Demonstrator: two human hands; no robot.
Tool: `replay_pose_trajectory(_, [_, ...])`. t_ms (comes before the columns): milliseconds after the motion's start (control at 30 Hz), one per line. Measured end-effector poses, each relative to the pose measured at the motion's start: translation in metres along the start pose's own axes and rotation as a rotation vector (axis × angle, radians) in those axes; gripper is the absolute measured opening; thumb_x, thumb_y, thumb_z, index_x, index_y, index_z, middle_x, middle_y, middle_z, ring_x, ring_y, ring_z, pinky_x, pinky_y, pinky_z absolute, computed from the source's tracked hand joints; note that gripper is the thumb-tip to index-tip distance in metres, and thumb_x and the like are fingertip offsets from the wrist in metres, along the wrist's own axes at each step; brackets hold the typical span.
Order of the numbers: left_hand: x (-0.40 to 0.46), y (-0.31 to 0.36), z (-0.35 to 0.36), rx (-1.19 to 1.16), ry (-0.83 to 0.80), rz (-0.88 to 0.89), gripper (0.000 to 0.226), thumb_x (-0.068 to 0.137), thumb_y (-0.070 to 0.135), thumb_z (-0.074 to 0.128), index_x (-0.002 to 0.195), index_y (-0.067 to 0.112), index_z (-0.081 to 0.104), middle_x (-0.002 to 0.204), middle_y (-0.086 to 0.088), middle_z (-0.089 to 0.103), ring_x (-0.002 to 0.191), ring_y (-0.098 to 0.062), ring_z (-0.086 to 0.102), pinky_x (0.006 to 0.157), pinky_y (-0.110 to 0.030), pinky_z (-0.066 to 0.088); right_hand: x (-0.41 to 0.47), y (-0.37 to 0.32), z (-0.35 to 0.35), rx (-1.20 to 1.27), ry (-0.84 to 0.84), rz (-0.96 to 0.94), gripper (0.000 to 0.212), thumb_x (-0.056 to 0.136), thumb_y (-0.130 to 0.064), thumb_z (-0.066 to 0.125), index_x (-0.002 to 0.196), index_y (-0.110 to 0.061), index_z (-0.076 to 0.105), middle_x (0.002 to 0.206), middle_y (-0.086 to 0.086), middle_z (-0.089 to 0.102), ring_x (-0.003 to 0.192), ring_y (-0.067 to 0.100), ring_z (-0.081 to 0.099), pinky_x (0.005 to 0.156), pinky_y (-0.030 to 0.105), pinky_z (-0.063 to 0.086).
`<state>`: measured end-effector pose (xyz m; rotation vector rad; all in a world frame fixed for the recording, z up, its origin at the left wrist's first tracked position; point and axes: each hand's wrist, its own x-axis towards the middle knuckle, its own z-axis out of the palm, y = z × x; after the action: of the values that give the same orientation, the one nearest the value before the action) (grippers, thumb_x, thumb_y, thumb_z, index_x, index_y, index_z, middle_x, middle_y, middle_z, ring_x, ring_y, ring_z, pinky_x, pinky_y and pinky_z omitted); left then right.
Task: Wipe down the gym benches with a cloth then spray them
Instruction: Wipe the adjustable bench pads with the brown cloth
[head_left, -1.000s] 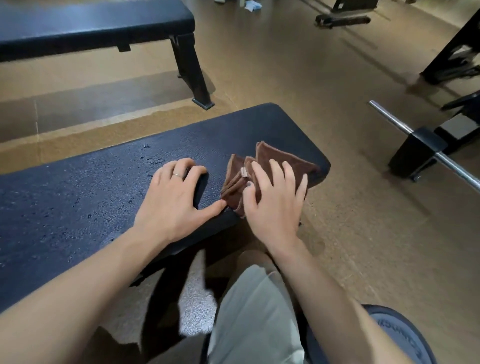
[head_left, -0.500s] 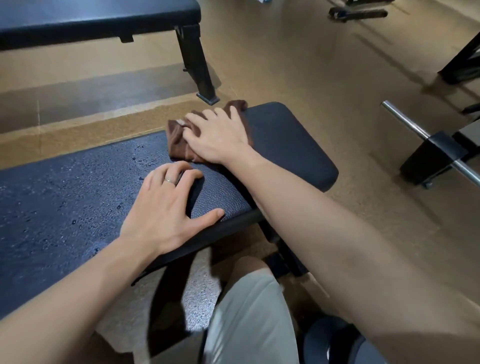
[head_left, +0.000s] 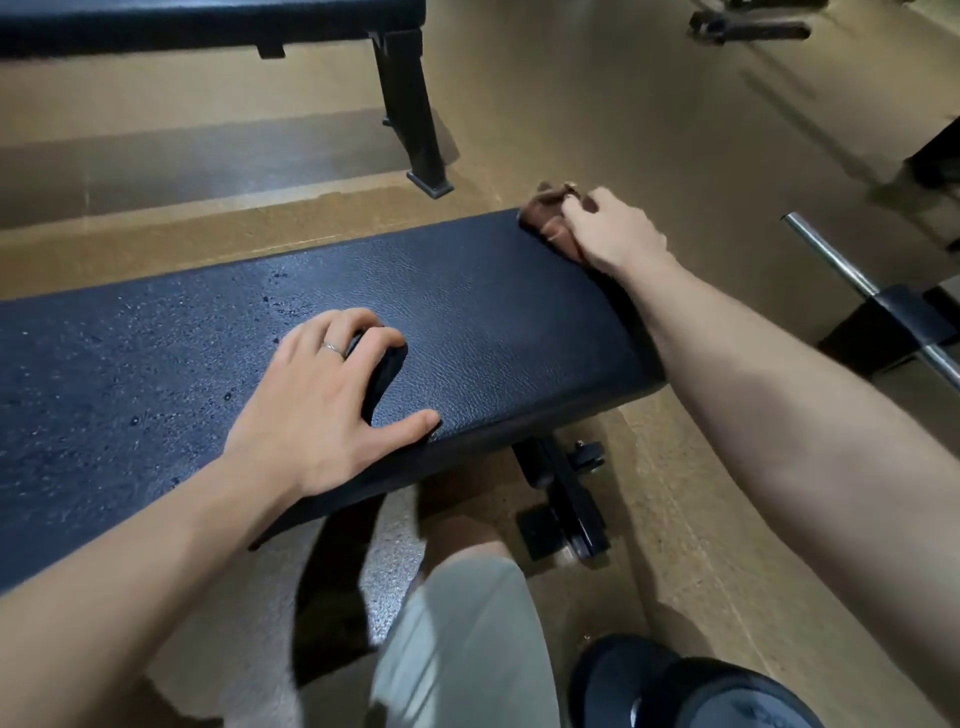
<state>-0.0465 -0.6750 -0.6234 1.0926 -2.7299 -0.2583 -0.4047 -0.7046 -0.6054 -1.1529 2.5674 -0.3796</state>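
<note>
Right hand (head_left: 615, 234) grips crumpled brown cloth (head_left: 548, 218) on pebbled bench (head_left: 467, 291).

Head-worn wide-angle view, looking forward and down — close over the bench (head_left: 467, 312), gym floor (head_left: 597, 104) beyond

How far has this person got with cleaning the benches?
Partway. The near bench looks dry at its right end, where the right hand grips the brown cloth. Droplets beyond the braced left hand need wiping. The far bench remains; no spray bottle shows.
</note>
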Motion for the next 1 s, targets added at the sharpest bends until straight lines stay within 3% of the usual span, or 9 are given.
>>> replay_pose_trajectory(200, [-0.001,0.002,0.001,0.015,-0.014,-0.004,0.075,0.080,0.084,0.045,0.129,0.027,0.051,0.135,0.001,0.047,0.133,-0.030,0.041,0.117,-0.049,0.029,-0.082,0.048,-0.001,-0.033,0.101,0.089,0.056,0.098,-0.064,0.026,0.125,-0.025,0.055,0.130,0.019,0.063,0.121,0.043,0.056,0.097,0.047,0.038])
replay_pose_trajectory(333, [-0.001,0.003,0.000,0.030,-0.013,-0.005,0.076,0.081,0.084,0.044,0.129,0.027,0.051,0.135,0.000,0.047,0.133,-0.030,0.041,0.117,-0.048,0.029,-0.133,0.060,0.015,-0.009,0.226,0.169,0.054,0.101,-0.058,0.027,0.142,-0.028,0.045,0.134,0.017,0.056,0.123,0.041,0.053,0.099,0.049,0.039])
replay_pose_trajectory(433, [-0.001,0.004,0.001,0.026,-0.004,-0.002,0.074,0.081,0.083,0.044,0.128,0.026,0.052,0.135,0.000,0.047,0.132,-0.030,0.041,0.117,-0.047,0.029,-0.131,0.053,0.021,0.010,0.257,0.234,0.058,0.100,-0.055,0.027,0.147,-0.024,0.043,0.142,0.018,0.050,0.129,0.041,0.047,0.104,0.053,0.038])
replay_pose_trajectory(600, [0.000,0.003,0.001,0.029,0.000,-0.006,0.075,0.080,0.084,0.042,0.127,0.027,0.052,0.135,0.000,0.046,0.133,-0.030,0.040,0.118,-0.047,0.028,-0.082,-0.004,0.024,-0.185,0.246,0.230,0.062,0.098,-0.051,0.025,0.139,-0.014,0.052,0.140,0.021,0.054,0.128,0.042,0.049,0.105,0.060,0.031])
replay_pose_trajectory(700, [0.000,0.002,0.003,0.020,0.004,-0.009,0.076,0.080,0.084,0.043,0.128,0.026,0.053,0.135,-0.001,0.046,0.133,-0.029,0.040,0.118,-0.047,0.028,-0.101,-0.051,0.050,-0.308,0.258,0.051,0.062,0.096,-0.051,0.027,0.139,-0.016,0.056,0.140,0.020,0.055,0.129,0.041,0.046,0.110,0.066,0.023])
replay_pose_trajectory(833, [-0.001,0.000,0.005,0.029,0.012,0.007,0.077,0.081,0.083,0.044,0.129,0.023,0.051,0.137,-0.003,0.047,0.133,-0.029,0.039,0.116,-0.048,0.028,-0.175,-0.069,0.084,-0.258,0.278,-0.303,0.059,0.094,-0.050,0.030,0.143,-0.027,0.056,0.148,0.009,0.054,0.139,0.032,0.042,0.116,0.061,0.022])
replay_pose_trajectory(900, [-0.002,0.000,0.005,0.015,0.012,0.007,0.075,0.082,0.083,0.044,0.129,0.025,0.051,0.137,-0.001,0.046,0.134,-0.028,0.038,0.117,-0.047,0.027,-0.177,-0.051,0.077,-0.197,0.247,-0.335,0.059,0.096,-0.051,0.029,0.145,-0.032,0.054,0.154,0.004,0.049,0.145,0.026,0.038,0.120,0.057,0.021])
replay_pose_trajectory(1000, [-0.002,0.001,0.003,-0.031,0.009,-0.007,0.072,0.080,0.082,0.045,0.127,0.028,0.051,0.136,0.001,0.045,0.135,-0.026,0.035,0.118,-0.047,0.025,-0.152,-0.005,0.056,-0.212,0.216,-0.225,0.055,0.100,-0.053,0.030,0.151,-0.038,0.044,0.162,-0.001,0.039,0.150,0.021,0.030,0.123,0.054,0.017])
